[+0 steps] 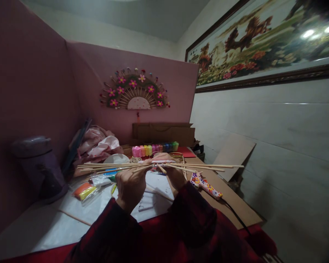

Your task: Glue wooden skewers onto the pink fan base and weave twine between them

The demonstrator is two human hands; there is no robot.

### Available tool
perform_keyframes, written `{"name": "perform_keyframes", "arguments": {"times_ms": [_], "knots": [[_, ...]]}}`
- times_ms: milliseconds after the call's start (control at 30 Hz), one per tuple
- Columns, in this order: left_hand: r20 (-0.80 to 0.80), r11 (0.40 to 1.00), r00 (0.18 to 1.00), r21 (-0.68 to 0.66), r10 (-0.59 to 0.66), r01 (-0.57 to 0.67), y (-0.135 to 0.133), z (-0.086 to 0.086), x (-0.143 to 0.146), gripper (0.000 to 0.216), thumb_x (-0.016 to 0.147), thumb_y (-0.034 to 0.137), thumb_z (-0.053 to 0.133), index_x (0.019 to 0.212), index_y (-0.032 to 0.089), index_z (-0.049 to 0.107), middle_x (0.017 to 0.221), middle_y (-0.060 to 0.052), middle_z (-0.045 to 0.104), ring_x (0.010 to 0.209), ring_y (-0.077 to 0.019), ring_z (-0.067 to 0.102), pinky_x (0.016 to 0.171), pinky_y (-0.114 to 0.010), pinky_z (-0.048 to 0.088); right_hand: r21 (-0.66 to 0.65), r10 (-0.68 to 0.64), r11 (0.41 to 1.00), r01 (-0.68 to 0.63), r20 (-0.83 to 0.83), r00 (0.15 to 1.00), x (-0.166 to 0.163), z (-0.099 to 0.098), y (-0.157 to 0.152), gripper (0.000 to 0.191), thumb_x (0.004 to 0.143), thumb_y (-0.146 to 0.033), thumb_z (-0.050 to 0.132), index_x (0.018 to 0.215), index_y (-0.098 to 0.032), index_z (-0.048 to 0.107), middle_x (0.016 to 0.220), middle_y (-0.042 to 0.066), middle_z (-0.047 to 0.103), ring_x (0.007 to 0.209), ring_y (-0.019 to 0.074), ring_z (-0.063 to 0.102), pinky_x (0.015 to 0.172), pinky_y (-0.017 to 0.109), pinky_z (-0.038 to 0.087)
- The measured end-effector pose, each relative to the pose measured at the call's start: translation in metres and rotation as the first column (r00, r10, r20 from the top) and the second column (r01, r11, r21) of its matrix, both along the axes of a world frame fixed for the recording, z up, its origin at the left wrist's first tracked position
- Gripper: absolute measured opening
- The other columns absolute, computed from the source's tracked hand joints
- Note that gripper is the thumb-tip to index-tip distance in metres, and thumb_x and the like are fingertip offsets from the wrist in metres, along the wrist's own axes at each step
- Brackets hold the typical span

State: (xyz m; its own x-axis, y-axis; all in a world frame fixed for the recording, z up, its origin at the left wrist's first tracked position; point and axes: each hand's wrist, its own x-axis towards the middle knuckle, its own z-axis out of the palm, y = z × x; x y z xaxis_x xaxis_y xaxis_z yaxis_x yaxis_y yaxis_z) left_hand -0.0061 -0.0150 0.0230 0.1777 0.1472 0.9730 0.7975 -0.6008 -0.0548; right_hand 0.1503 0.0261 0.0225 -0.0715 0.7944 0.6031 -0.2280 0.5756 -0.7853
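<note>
Both my hands are raised over the table and closed on a bundle of thin bamboo sticks [208, 167] that fans out left and right. My left hand [130, 184] pinches the sticks from the left of their crossing point. My right hand [172, 171] grips them on the right, with a small pale strip lying across the crossing. Under the hands lies white paper [71, 223] with a loose stick on it. A dotted glue gun [205, 185] rests just right of my right hand, its black cord trailing toward me.
A row of coloured clay tubs [155, 149] stands behind the hands, before a brown cardboard box [164, 133]. A flowered stick fan [135, 93] hangs on the pink board. Left are a purple jug [38, 164], crumpled cloth [97, 144] and bagged clay [84, 190].
</note>
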Motion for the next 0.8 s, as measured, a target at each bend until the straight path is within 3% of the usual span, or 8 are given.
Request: {"name": "perform_keyframes", "arguments": {"times_ms": [200,433,500,600,800], "knots": [[0.039,0.999,0.999,-0.034,-0.033,0.034,0.002,-0.001,0.000,0.019,0.086,0.016,0.058,0.096,0.023,0.073,0.089,-0.002,0.076,0.076,-0.0138,0.072,0.070,-0.020,0.052,0.005,0.017,1.000,-0.017,-0.005,1.000,-0.002,0.000,-0.009,0.013,0.064,-0.032,0.076,0.075,-0.026,0.071,0.073,0.001,0.069,0.083,0.0234,0.064,0.070,0.037,0.053],[0.023,0.999,1.000,-0.031,-0.018,0.019,0.001,-0.002,0.001,0.022,0.087,0.015,0.055,0.097,0.023,0.073,0.086,-0.002,0.076,0.073,-0.0135,0.071,0.071,-0.021,0.051,0.044,0.001,0.999,0.001,-0.046,0.999,-0.003,-0.002,-0.002,0.016,0.062,-0.031,0.078,0.076,-0.024,0.072,0.075,0.003,0.070,0.083,0.0235,0.065,0.073,0.037,0.054],[0.026,0.998,1.000,-0.062,0.017,-0.015,0.002,-0.003,0.003,0.022,0.088,0.017,0.055,0.102,0.021,0.071,0.085,-0.004,0.076,0.068,-0.0130,0.070,0.064,-0.020,0.049,0.021,0.017,1.000,-0.016,-0.071,0.997,-0.004,-0.005,0.000,0.014,0.064,-0.030,0.077,0.075,-0.024,0.072,0.073,0.002,0.070,0.081,0.0224,0.065,0.073,0.037,0.053],[0.070,0.995,0.996,-0.086,0.057,-0.051,0.002,-0.003,0.005,0.024,0.089,0.024,0.056,0.108,0.018,0.068,0.067,-0.002,0.073,0.052,-0.0114,0.065,0.052,-0.019,0.043,-0.039,0.046,0.998,-0.050,-0.098,0.994,-0.005,-0.012,0.001,0.010,0.066,-0.026,0.075,0.074,-0.023,0.072,0.073,0.000,0.070,0.077,0.0197,0.064,0.075,0.035,0.052],[0.199,0.999,0.980,0.037,-0.021,0.014,-0.003,-0.002,0.006,0.023,0.088,0.022,0.057,0.109,0.018,0.066,0.067,-0.003,0.073,0.048,-0.0093,0.061,0.054,-0.019,0.044,-0.157,-0.028,0.988,-0.006,-0.216,0.976,-0.003,-0.018,0.010,0.014,0.061,-0.025,0.076,0.073,-0.021,0.070,0.077,0.001,0.070,0.077,0.0200,0.063,0.074,0.036,0.051]]}}
